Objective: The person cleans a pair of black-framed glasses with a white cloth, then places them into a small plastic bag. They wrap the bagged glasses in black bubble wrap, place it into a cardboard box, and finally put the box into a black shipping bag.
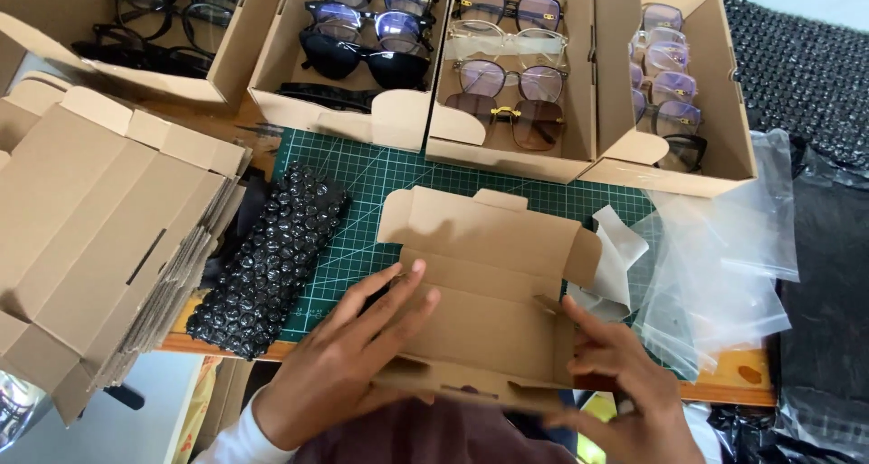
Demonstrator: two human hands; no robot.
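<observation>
One head-worn camera looks steeply down, close over the green cutting mat (380, 179).
</observation>
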